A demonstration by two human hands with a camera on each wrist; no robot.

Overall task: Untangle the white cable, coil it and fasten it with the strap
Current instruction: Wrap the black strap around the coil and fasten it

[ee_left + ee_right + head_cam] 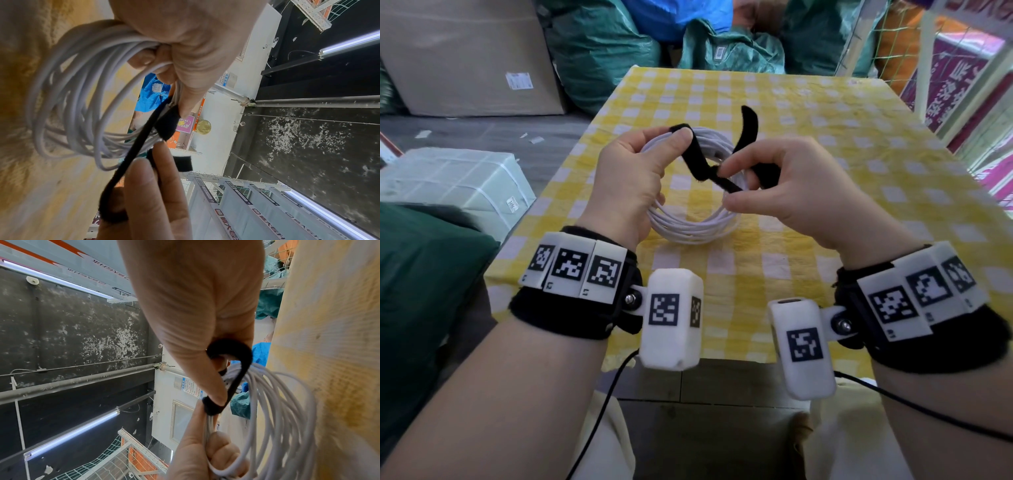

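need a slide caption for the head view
Left hand holds the coiled white cable while right hand pinches the black strap over a yellow checked tablecloth.

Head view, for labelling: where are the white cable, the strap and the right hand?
white cable (690,231): head view, near arc of the coil.
strap (750,126): head view, free upright tail.
right hand (791,186): head view, back of the hand.

— What covers the tabletop (825,113)?
— A yellow-and-white checked cloth, hanging over the near edge.
— And beyond it?
— Green sacks (599,44) and a blue one (678,13), heaped at the far edge. A big cardboard box (465,58) stands to the left.
— Anything nearer?
— A pale strapped parcel (455,181) on the floor, left of the tabletop.
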